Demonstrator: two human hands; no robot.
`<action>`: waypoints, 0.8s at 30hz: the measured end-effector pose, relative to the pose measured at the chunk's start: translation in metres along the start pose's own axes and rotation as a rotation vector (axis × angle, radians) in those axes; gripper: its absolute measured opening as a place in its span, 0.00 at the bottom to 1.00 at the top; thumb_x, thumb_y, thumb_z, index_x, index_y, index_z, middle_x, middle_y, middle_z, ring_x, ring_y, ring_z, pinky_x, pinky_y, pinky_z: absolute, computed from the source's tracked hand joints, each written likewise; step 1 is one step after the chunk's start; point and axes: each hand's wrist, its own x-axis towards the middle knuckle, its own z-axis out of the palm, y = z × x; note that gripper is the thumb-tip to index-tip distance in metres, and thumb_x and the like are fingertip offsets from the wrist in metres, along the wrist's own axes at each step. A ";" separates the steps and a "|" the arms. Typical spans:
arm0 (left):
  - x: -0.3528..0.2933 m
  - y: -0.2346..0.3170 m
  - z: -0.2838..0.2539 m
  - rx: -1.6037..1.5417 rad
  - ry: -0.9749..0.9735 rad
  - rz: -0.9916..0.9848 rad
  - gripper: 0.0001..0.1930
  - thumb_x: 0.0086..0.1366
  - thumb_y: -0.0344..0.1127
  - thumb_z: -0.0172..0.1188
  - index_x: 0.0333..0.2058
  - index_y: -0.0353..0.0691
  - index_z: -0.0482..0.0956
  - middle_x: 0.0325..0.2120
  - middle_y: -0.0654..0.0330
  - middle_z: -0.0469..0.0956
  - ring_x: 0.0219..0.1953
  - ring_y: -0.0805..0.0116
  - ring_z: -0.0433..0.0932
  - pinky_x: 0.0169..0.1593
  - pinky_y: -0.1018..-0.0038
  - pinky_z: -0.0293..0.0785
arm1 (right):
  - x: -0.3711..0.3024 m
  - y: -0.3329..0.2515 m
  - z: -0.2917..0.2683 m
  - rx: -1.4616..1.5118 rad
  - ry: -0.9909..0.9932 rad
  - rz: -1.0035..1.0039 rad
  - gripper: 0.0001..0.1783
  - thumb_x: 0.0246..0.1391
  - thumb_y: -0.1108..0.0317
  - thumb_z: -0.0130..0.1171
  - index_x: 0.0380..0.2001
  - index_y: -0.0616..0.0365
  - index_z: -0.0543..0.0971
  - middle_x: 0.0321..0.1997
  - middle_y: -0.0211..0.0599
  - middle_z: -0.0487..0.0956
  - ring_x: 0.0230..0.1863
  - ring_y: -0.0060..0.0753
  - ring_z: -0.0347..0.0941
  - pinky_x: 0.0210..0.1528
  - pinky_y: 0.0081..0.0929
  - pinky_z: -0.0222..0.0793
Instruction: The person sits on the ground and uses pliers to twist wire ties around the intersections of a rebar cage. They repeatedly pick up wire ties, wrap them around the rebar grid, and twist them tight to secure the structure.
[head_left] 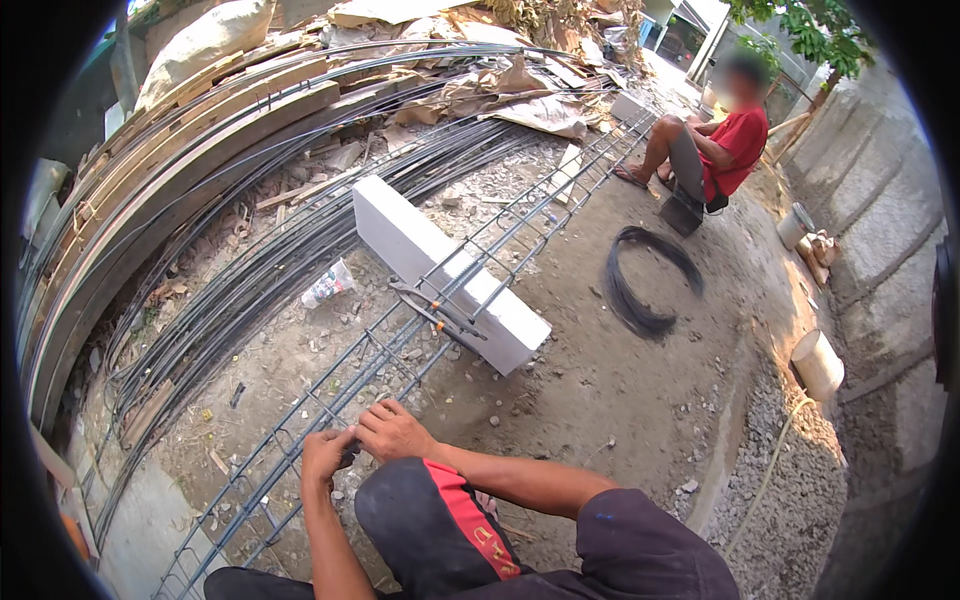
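Note:
A long rebar cage [365, 350] of steel bars and square stirrups runs from lower left to upper right, resting across a white block [430, 245]. My left hand [325, 457] is closed at the near side of the cage, its fingertips against those of my right hand [393, 432]. The right one is closed too, fingers bent in a pinch. Something small and dark shows between them, too little to name. Beyond my hands, a pair of pincers [436, 308] with orange marks on its handles lies on the cage beside the block.
A coil of black wire [630, 300] lies on the dirt at right. Farther off, a person in a red shirt [735, 150] sits by the cage's far end. Loose rebar [270, 270] and timber planks [190, 160] fill the left. A pale bucket [817, 365] stands near gravel [780, 500].

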 end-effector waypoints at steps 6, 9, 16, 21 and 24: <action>-0.001 0.006 0.004 -0.009 -0.046 0.010 0.18 0.67 0.41 0.72 0.27 0.28 0.86 0.21 0.60 0.80 0.21 0.75 0.75 0.24 0.76 0.69 | 0.004 0.013 -0.005 -0.073 0.010 -0.141 0.12 0.50 0.66 0.61 0.39 0.56 0.80 0.40 0.33 0.75 0.48 0.37 0.75 0.62 0.43 0.67; -0.004 0.013 0.012 -0.030 -0.038 -0.001 0.18 0.67 0.41 0.72 0.27 0.28 0.86 0.22 0.60 0.80 0.21 0.75 0.75 0.23 0.76 0.68 | -0.001 0.022 -0.005 -0.031 0.075 -0.183 0.12 0.50 0.67 0.61 0.39 0.55 0.80 0.39 0.33 0.74 0.48 0.37 0.74 0.66 0.45 0.67; -0.001 -0.002 -0.009 -0.041 0.026 -0.013 0.19 0.67 0.41 0.72 0.24 0.31 0.84 0.18 0.62 0.77 0.19 0.76 0.71 0.22 0.74 0.64 | 0.015 -0.003 0.005 0.222 0.178 -0.071 0.11 0.50 0.72 0.68 0.38 0.53 0.80 0.38 0.35 0.78 0.46 0.42 0.77 0.62 0.45 0.71; 0.003 0.006 0.001 0.218 0.004 0.050 0.22 0.63 0.49 0.75 0.34 0.30 0.90 0.24 0.59 0.83 0.25 0.74 0.77 0.28 0.72 0.71 | 0.004 -0.006 -0.020 0.355 0.155 0.312 0.14 0.51 0.70 0.74 0.41 0.56 0.81 0.42 0.41 0.81 0.46 0.50 0.80 0.44 0.43 0.77; -0.001 0.002 -0.002 0.203 0.058 0.006 0.22 0.61 0.50 0.76 0.33 0.30 0.91 0.23 0.58 0.84 0.23 0.73 0.76 0.27 0.71 0.70 | -0.005 -0.019 -0.014 0.331 0.019 0.278 0.15 0.51 0.68 0.75 0.42 0.54 0.82 0.44 0.39 0.81 0.46 0.48 0.80 0.43 0.41 0.78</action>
